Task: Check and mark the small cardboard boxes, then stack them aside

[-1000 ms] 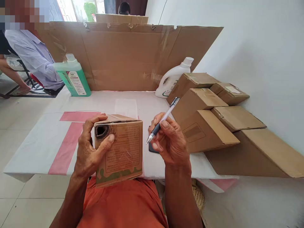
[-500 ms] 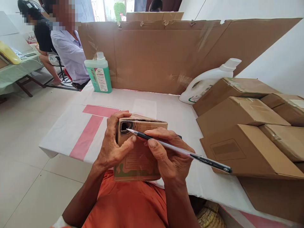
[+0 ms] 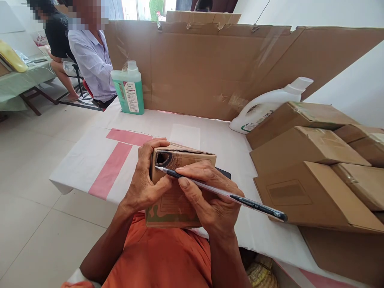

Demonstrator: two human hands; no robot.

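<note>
My left hand (image 3: 150, 176) grips the left side of a small cardboard box (image 3: 177, 210), fingers over its top edge and thumb on its front face. Near the box's upper left corner is a dark hole (image 3: 163, 159) ringed with black pen marks. Between the thumb and fingers of my right hand (image 3: 210, 192) is a clear-barrelled pen (image 3: 255, 205) with a black grip. Its tip meets the box face just below and left of the hole. A dark flat object (image 3: 223, 173) lies partly hidden behind my right hand.
Several cardboard boxes (image 3: 330, 146) are stacked on the right of the white-covered table (image 3: 78, 160). A green liquid bottle (image 3: 132, 94) and a white jug (image 3: 270, 100) stand before a cardboard partition (image 3: 195, 72). Two people (image 3: 90, 64) sit at the left; a dark head shows beyond the partition.
The pen tip has moved from the hole's lower right edge to below its left side. The view has shifted slightly, and both hands stay on the box and pen.
</note>
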